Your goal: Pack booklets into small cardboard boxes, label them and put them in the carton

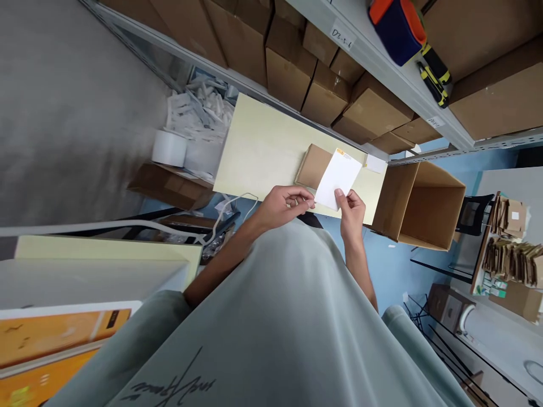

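A white sheet (339, 178) with a small orange mark at its top edge is held by its lower right part in my right hand (351, 212), thumb on top. My left hand (288, 204) is at the sheet's lower left corner, its thumb and fingertips pinched together. Whether they grip that corner or something small is too fine to see. Behind the sheet, a small brown cardboard box (314, 165) lies on the pale yellow table (258, 141), partly covered by the sheet. A smaller white paper (375, 164) rests at the table's right end.
Beyond the table, shelves hold several cardboard boxes (291, 65), with a yellow-black cutter (433, 85) on the upper shelf. An open carton (432, 206) stands right of the table. To the left are a white roll (169, 148) and a pile of white wrapping (199, 118). A white cable (220, 217) hangs near my left arm.
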`<state>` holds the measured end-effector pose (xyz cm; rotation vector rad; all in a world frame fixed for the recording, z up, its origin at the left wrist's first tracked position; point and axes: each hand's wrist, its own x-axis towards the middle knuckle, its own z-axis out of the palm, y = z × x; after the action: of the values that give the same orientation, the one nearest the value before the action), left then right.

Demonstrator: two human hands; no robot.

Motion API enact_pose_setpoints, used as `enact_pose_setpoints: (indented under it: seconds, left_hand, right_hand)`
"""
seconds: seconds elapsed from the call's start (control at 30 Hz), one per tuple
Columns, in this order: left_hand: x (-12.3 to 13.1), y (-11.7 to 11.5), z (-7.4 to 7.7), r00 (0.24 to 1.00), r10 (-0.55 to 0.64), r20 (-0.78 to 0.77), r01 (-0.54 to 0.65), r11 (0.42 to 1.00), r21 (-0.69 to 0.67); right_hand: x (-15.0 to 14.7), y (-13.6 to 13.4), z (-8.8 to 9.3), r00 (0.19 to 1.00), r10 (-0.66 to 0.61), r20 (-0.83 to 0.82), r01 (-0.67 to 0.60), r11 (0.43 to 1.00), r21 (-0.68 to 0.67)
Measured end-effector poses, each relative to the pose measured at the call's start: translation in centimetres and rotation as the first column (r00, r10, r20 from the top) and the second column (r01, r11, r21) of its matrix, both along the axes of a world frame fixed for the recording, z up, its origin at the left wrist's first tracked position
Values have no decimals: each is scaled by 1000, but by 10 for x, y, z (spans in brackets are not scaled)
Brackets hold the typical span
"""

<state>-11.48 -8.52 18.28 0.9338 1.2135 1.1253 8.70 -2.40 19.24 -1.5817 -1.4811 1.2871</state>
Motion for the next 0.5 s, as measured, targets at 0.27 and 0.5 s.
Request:
enact_pose_setpoints:
  seconds: [0.27,0.5]
  left_hand:
    - [-7,-9,-1,997,38,-64,-34,997,62]
    - [-8,-15,-7,990,16,-142,1,993,116]
  right_hand:
    - [-21,-15,-1,983,113,145,-137,976,169]
    - [-32,-35,24,950,278,144,-300,938,175]
